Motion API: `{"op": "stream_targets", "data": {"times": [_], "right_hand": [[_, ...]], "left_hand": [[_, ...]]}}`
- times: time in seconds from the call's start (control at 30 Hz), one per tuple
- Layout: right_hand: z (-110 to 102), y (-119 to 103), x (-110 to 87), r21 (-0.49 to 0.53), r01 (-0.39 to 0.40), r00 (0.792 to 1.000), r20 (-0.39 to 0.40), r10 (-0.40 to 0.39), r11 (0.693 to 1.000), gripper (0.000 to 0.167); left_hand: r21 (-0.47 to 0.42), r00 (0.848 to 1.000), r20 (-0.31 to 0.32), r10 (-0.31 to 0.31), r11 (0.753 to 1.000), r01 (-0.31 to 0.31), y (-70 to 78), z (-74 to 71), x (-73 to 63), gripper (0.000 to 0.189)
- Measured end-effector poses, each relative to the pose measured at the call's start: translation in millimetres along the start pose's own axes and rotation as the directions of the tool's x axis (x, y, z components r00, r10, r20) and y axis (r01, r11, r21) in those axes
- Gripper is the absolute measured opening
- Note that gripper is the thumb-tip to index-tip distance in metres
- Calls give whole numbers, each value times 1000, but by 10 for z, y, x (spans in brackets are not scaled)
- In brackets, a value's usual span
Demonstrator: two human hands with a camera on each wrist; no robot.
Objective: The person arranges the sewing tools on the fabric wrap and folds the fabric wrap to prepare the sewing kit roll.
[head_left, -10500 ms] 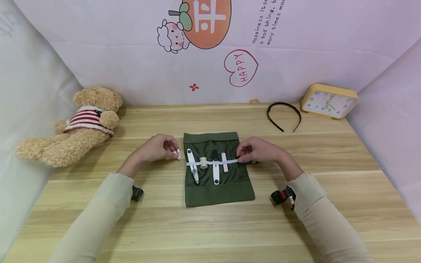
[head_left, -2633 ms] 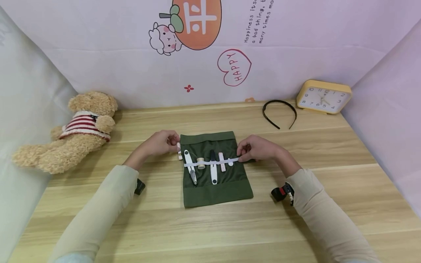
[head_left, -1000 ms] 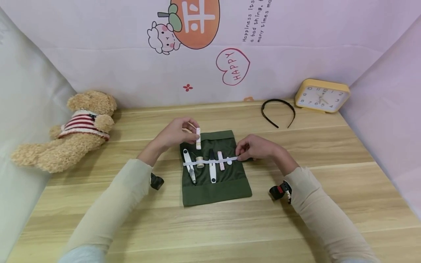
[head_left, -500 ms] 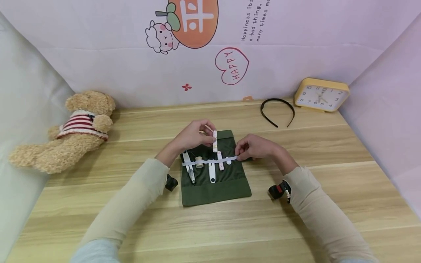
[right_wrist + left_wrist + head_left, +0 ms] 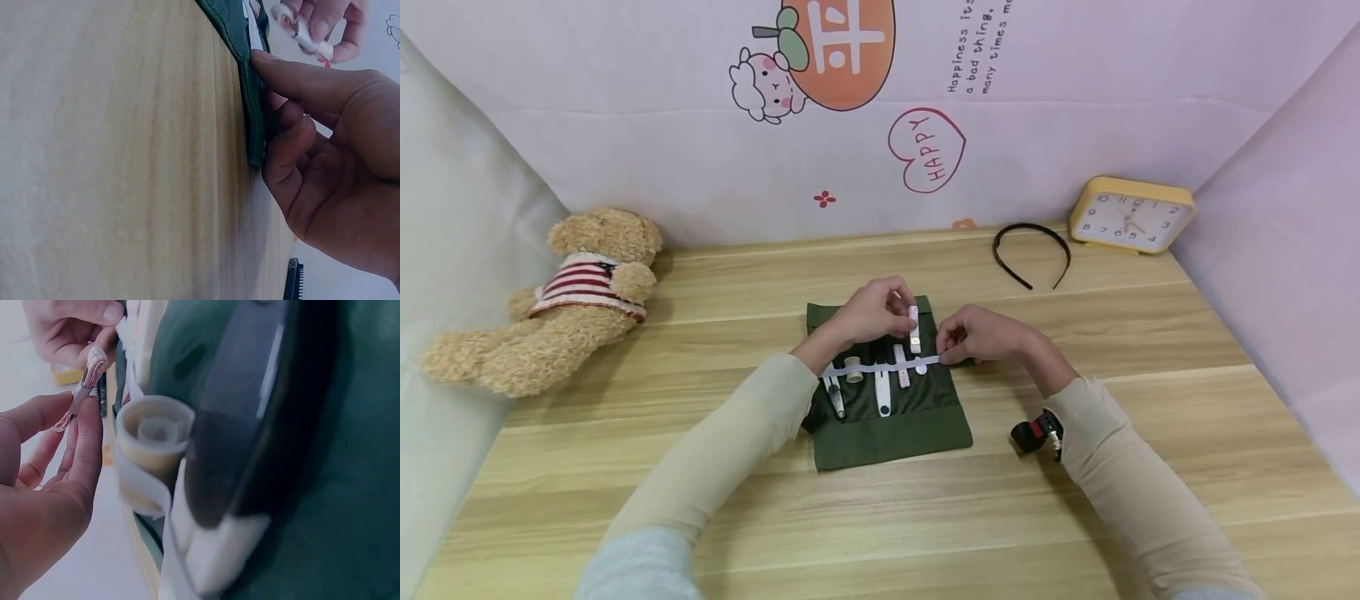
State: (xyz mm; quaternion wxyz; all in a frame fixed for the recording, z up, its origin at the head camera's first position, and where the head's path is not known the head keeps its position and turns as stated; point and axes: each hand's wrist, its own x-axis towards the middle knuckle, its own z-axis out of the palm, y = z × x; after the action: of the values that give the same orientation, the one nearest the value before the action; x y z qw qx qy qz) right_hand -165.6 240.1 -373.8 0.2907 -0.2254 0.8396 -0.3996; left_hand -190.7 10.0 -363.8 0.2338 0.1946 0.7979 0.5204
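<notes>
Starting at the far-left corner of the desk (image 5: 985,533): seeing 1 teddy bear (image 5: 583,287) lying along the left edge, well apart from the work. Going right to the desk's middle, well back from the near edge, and finding 1 dark green cloth (image 5: 891,433) lying flat. Following the white band (image 5: 868,368) across it and passing, in order, 1 slim white tool (image 5: 835,396), 1 cream spool (image 5: 853,370), 1 black-and-white tool (image 5: 883,393) and 1 pink-marked strip (image 5: 902,367), all sitting under the band. Noticing 1 small white piece (image 5: 921,367) just right of these, too small for naming.

Pinching 1 folded white strip (image 5: 914,329) with the left hand (image 5: 876,308), on the far side of the band and near the cloth's far-right corner; clamping that grip on the strip between thumb and fingers, and pointing its lower end toward the band. Gripping the white band's end with the right hand (image 5: 973,333) at the cloth's right edge, pressing thumb against curled fingers.

Probably being midway through adding the folded strip to the row. Likely needing next a slight lift of the band, then a careful slide of the strip beneath it.

Finishing rightward: seeing 1 black headband (image 5: 1032,225) near the desk's far edge and 1 yellow clock (image 5: 1131,215) at the far-right corner.
</notes>
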Motion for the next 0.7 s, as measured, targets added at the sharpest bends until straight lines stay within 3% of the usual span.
{"op": "stream_targets", "data": {"times": [0.2, 0.5, 0.7], "right_hand": [[4, -6, 16, -8, 21, 1000, 14, -21, 1000, 5], [17, 11, 34, 0, -2, 1000, 7, 2, 1000, 5], [7, -1, 15, 0, -19, 1000, 7, 19, 1000, 3]], "left_hand": [[23, 1000, 4, -16, 1000, 16, 6, 77, 53, 21], [202, 1000, 17, -6, 979, 3, 12, 149, 103, 23], [214, 999, 6, -34, 976, 32, -4, 163, 134, 22]]}}
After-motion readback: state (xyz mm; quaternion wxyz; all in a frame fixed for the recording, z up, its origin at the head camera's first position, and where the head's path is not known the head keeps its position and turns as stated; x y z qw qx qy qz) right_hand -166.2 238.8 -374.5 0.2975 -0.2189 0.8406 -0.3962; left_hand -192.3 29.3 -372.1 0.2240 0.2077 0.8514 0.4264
